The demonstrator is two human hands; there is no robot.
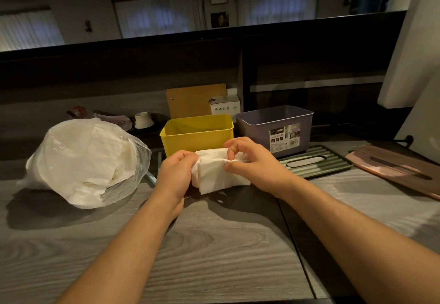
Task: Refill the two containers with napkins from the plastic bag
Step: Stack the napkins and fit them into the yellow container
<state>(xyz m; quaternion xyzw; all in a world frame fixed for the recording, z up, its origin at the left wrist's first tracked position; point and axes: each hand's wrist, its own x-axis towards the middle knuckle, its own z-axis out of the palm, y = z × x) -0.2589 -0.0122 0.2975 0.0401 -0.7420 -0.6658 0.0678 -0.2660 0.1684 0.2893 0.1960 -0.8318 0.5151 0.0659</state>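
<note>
While both hands are busy with the first bunch, not much of the refill looks done yet. The napkin stack (220,172) sits in the air just in front of the yellow container (196,132), low over the table (214,244). The left hand (177,172) has its fingers curled round the stack's left end, and the right hand (250,160) pinches the top right edge between thumb and bent fingers — so both have a real hold on it, neither is loose.

The yellow container looks empty from what I can see of its inside walls, though the bottom is hidden by the front wall. Same deal with the purple container (276,129) standing just to its right — open top, nothing poking above the rim. So I'd say neither one is filled, and this stack is probably headed for the yellow one.

The plastic bag (83,160) lies on the left, well apart from the hands, and looks pretty stuffed with napkins, so plenty of supply.

Off to the right two slotted lids lie flat on the table: a green lid (316,163) beside the purple container and a brown lid (400,169) farther out. My guess is those go back on at the very end.
</note>
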